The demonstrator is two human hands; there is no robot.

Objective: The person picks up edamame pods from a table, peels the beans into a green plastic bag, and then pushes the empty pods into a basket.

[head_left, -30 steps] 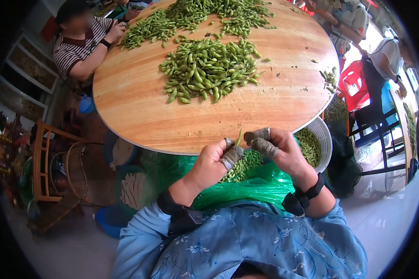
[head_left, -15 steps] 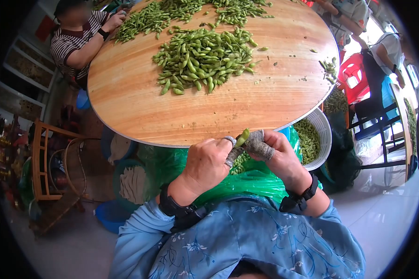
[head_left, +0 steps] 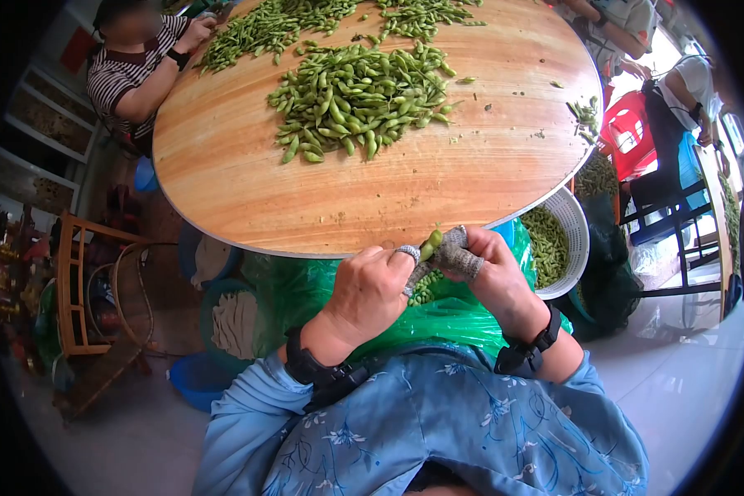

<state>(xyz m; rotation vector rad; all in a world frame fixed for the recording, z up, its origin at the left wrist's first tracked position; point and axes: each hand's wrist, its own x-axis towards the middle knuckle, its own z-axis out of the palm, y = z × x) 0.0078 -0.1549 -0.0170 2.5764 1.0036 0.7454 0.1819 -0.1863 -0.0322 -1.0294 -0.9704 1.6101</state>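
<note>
A green edamame pod (head_left: 431, 245) is pinched between my two hands, just in front of the table's near edge. My left hand (head_left: 366, 287) is closed on the pod from the left, its fingers curled and partly hidden. From the other side my right hand (head_left: 498, 266) grips it with thumb and finger in grey knit finger covers. Beneath the hands, shelled beans (head_left: 424, 289) lie amid a green plastic bag (head_left: 463, 324) on my lap. A large heap of edamame pods (head_left: 355, 103) rests on the round wooden table (head_left: 289, 194).
A white slotted basket (head_left: 579, 240) of green pods stands right of my hands. Blue basins (head_left: 198, 380) sit on the floor at left, near a wooden chair (head_left: 78, 289). A person in a striped shirt (head_left: 124, 81) sits across the table; others are at right.
The view has shifted slightly, so the table appears a little higher. Both hands still hold the pod, which has tilted a bit more upright between the fingers.
</note>
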